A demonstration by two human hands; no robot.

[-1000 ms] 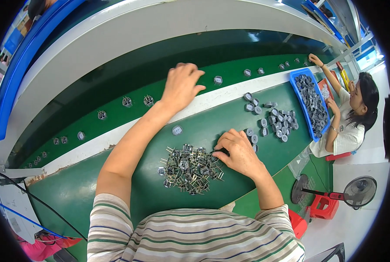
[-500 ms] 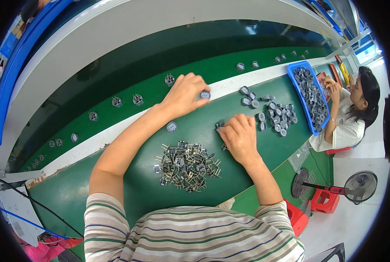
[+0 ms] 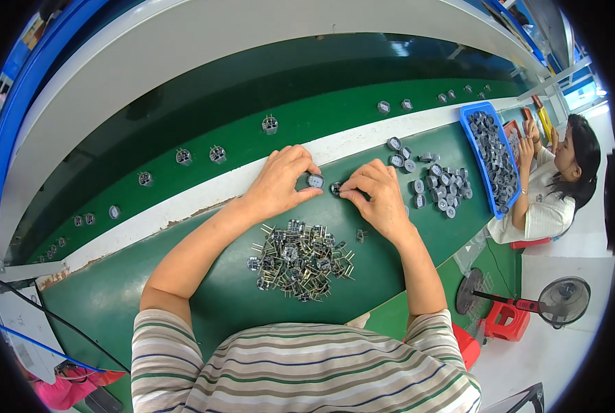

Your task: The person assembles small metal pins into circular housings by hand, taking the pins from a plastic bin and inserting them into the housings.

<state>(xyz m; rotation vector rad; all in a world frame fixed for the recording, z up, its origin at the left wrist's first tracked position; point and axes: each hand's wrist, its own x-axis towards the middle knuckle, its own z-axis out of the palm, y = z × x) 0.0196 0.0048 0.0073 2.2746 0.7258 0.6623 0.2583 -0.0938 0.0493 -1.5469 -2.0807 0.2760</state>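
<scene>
My left hand [image 3: 283, 180] pinches a round grey plastic housing [image 3: 315, 180] between thumb and fingers. Close to its right, my right hand [image 3: 376, 199] grips a small circuit board with pins [image 3: 336, 188] by the fingertips. The two parts are a short gap apart above the green table. Nearer my body lies a heap of pinned circuit boards [image 3: 300, 261]. One loose board [image 3: 361, 235] rests by itself between that heap and my right wrist. To the right of my right hand, grey housings [image 3: 442, 186] are spread in a loose cluster.
A blue tray [image 3: 483, 158] full of grey housings stands at the right. Beyond the white ledge [image 3: 362, 141], a green belt [image 3: 238, 141] carries several spaced-out parts. A co-worker [image 3: 552, 182] sits at the far right, near a fan [image 3: 564, 301] and a red stool [image 3: 507, 320].
My left hand has come back from the ledge toward me with the housing. My right hand has moved slightly left and away from me with the circuit board, uncovering the loose board.
</scene>
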